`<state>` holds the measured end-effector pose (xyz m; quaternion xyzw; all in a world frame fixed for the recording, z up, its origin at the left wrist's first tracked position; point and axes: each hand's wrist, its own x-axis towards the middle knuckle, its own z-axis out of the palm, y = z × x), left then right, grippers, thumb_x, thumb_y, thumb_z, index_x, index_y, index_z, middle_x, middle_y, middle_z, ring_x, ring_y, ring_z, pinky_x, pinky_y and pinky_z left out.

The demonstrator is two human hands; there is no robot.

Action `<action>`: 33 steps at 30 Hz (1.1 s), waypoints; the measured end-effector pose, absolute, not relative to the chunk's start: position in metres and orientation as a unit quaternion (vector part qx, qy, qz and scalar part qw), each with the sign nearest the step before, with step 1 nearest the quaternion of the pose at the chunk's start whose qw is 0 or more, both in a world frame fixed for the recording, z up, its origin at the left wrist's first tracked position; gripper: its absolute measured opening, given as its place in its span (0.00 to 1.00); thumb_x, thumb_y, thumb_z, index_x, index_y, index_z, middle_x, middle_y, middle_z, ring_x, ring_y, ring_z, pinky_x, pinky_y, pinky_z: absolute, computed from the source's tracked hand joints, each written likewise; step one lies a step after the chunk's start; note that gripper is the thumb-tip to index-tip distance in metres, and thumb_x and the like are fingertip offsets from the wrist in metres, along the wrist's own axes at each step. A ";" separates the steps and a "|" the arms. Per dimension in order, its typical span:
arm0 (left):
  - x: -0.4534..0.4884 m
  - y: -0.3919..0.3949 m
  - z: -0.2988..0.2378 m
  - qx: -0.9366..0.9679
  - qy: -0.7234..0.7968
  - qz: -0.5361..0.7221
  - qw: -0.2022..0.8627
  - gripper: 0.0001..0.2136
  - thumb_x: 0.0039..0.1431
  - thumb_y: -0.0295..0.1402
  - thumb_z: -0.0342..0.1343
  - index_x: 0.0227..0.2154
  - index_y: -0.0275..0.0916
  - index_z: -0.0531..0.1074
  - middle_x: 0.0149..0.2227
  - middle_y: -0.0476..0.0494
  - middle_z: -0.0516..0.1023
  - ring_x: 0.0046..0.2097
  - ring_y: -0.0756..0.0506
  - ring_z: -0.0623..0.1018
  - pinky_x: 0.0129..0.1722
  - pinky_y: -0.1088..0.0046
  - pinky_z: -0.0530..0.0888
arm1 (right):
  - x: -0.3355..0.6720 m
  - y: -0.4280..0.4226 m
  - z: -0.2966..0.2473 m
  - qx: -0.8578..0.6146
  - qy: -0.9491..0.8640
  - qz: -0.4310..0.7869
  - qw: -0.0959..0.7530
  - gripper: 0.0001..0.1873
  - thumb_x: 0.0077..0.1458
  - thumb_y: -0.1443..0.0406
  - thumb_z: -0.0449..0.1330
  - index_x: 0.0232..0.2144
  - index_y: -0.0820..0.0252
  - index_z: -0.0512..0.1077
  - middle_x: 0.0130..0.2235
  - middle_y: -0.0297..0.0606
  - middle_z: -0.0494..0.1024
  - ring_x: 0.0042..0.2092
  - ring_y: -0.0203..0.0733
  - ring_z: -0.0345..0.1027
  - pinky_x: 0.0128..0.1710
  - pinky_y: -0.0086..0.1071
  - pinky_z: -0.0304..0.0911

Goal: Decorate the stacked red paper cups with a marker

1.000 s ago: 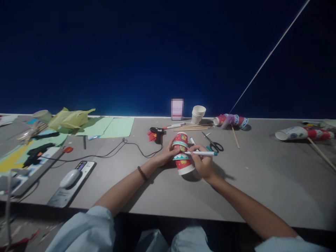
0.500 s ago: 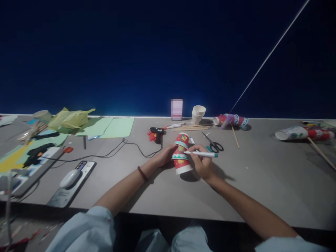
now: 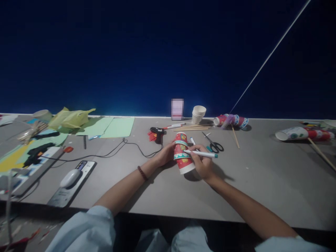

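Note:
A stack of red patterned paper cups (image 3: 182, 153) lies tilted in the middle of the grey table (image 3: 262, 182), its white rim toward me. My left hand (image 3: 166, 155) is wrapped round the left side of the stack. My right hand (image 3: 202, 161) pinches a white marker with a teal cap (image 3: 201, 153), held level, its tip touching the cups' side. A second white pen (image 3: 193, 140) lies just behind the cups.
Scissors (image 3: 214, 144) lie right of my hands. A black glue gun (image 3: 156, 131) with its cord, sticks, white cups (image 3: 198, 113) and decorated cups (image 3: 231, 120) sit further back. A phone with a mouse on it (image 3: 72, 178) and coloured paper lie left.
The cup stack has turned and tilted slightly in my left hand. The marker and my right hand stay at almost the same spot.

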<state>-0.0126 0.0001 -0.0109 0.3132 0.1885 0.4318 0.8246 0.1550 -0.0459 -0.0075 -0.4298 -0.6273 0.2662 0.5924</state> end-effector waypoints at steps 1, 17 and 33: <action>-0.013 0.000 -0.011 0.313 0.190 0.429 0.826 0.21 0.56 0.37 0.61 0.51 0.33 0.72 0.44 0.35 0.80 0.41 0.40 0.80 0.48 0.63 0.71 | 0.155 -0.046 -0.008 -0.427 -0.627 0.270 0.593 0.03 0.58 0.64 0.57 0.32 0.55 0.70 0.34 0.35 0.75 0.38 0.42 0.71 0.40 0.34 0.66; -0.015 0.005 -0.021 0.332 0.202 0.419 0.820 0.23 0.55 0.39 0.62 0.52 0.34 0.70 0.45 0.34 0.79 0.45 0.40 0.79 0.49 0.63 0.70 | 0.156 -0.045 -0.010 -0.432 -0.635 0.284 0.574 0.03 0.58 0.63 0.57 0.33 0.56 0.70 0.35 0.35 0.76 0.39 0.43 0.72 0.42 0.35 0.66; -0.019 0.008 -0.028 0.357 0.199 0.380 0.830 0.24 0.56 0.44 0.61 0.49 0.32 0.74 0.47 0.33 0.79 0.47 0.40 0.79 0.51 0.64 0.69 | 0.155 -0.046 -0.005 -0.443 -0.638 0.273 0.568 0.03 0.57 0.64 0.56 0.32 0.56 0.69 0.33 0.34 0.75 0.36 0.41 0.70 0.39 0.33 0.66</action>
